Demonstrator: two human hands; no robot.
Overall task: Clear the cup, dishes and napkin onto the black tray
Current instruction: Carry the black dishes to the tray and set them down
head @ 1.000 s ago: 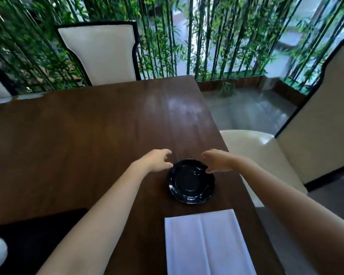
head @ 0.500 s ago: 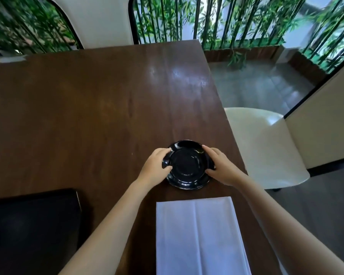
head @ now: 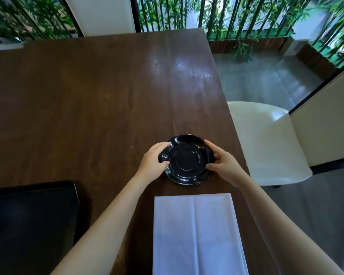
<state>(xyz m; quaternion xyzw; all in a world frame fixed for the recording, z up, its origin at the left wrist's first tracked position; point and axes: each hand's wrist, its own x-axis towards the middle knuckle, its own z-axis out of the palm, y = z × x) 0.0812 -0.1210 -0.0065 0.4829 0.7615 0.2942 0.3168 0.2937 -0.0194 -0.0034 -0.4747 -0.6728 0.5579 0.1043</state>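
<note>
Bamboo stems screen the far side of a dark wooden worktop (head: 87, 100), with pale chairs drawn up around it. Since a second ago the hands have closed in from hovering either side of the black dishes (head: 187, 161) to gripping them: the left hand (head: 153, 161) curls around the left rim, the right hand (head: 223, 162) around the right, fingers wrapped and thumbs over the edge. That suggests the lift toward the black tray (head: 32, 215), at the near left corner, is about to begin. The dishes appear to be two, a smaller one seemingly raised off a plate beneath, though the dark glaze makes this hard to confirm. They sit face up and round, with no long axis. Nearer, the white napkin (head: 195, 235) lies flat, its long axis running toward the person.
</note>
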